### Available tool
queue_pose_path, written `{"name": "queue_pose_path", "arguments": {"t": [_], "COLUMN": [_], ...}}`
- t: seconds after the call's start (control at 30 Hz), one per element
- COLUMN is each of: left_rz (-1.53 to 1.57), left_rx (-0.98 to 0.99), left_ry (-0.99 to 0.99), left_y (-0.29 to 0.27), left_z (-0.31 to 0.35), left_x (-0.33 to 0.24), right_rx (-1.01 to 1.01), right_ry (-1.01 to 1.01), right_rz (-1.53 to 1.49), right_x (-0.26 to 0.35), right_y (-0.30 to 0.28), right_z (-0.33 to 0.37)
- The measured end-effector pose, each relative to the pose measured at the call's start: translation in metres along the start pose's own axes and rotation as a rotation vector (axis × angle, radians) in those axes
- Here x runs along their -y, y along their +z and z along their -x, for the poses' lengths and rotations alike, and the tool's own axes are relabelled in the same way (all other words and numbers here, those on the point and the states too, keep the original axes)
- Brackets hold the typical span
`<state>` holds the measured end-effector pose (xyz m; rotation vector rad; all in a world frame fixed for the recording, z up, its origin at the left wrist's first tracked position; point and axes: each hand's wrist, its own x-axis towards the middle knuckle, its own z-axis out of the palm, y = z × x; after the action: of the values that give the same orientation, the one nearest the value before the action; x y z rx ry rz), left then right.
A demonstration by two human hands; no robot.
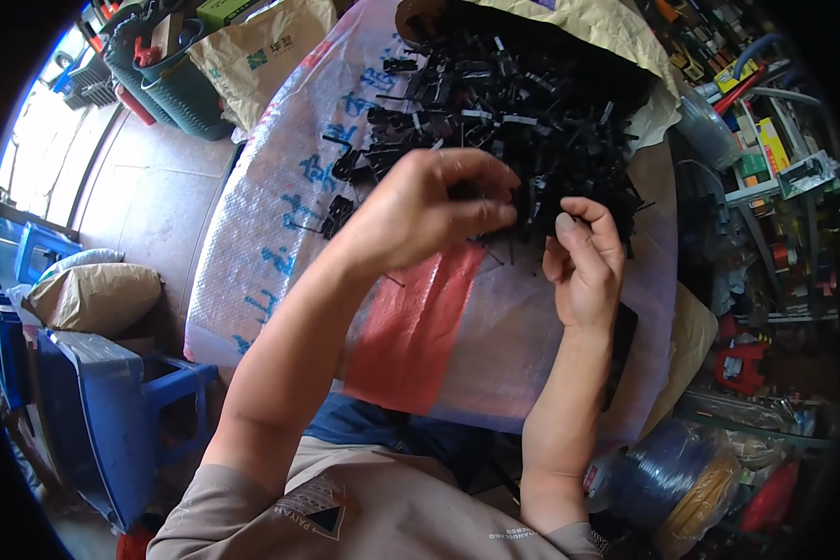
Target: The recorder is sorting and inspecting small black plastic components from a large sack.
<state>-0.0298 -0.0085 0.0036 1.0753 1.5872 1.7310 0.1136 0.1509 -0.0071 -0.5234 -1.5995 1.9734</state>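
Observation:
A heap of small black plastic parts (495, 121), many with thin stems, lies on a white woven plastic sheet (252, 233) in front of me. Over the near left side of the heap reaches my left hand (429, 201), its fingers curved and thumb apart from them, slightly blurred, with nothing visible between. My right hand (588, 266) is at the heap's near right edge. Its thumb and forefinger are pinched together and the other fingers curl in; whatever lies between them is too small or hidden to tell. A red stripe (411, 327) crosses the sheet beneath my hands.
Blue plastic stools (173, 392) and a large blue bin (93, 420) stand at my left. Beyond them are a stuffed paper sack (98, 297) and a dark green basket (182, 98). Crowded shelves (765, 187) line the right, with a wrapped coil (663, 476) near my right elbow.

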Motion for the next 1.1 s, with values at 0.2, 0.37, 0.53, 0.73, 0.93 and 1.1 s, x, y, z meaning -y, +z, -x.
{"name": "queue_pose_path", "arguments": {"t": [0.2,0.37,0.53,0.73,0.93,1.1], "left_rz": [-0.370,-0.374,-0.352,-0.266,-0.313,-0.185], "left_rx": [0.020,-0.048,-0.089,-0.099,-0.114,-0.084], "left_ry": [0.384,0.403,0.410,0.321,0.337,0.199], "left_y": [0.024,0.027,0.029,0.038,0.042,0.041], "left_z": [-0.001,0.001,-0.002,0.000,0.002,0.004], "left_x": [0.011,0.013,0.013,0.020,0.018,0.014], "right_rx": [0.058,0.111,0.149,0.151,0.148,0.184], "right_ry": [-0.018,-0.015,-0.220,-0.278,-0.297,-0.186], "right_rz": [-0.042,-0.056,0.144,0.139,0.112,0.120], "right_x": [-0.002,0.000,-0.010,-0.012,-0.014,-0.012], "right_y": [0.003,0.005,0.000,0.004,0.003,-0.003], "right_z": [0.006,0.009,0.007,0.004,0.005,0.005]}}
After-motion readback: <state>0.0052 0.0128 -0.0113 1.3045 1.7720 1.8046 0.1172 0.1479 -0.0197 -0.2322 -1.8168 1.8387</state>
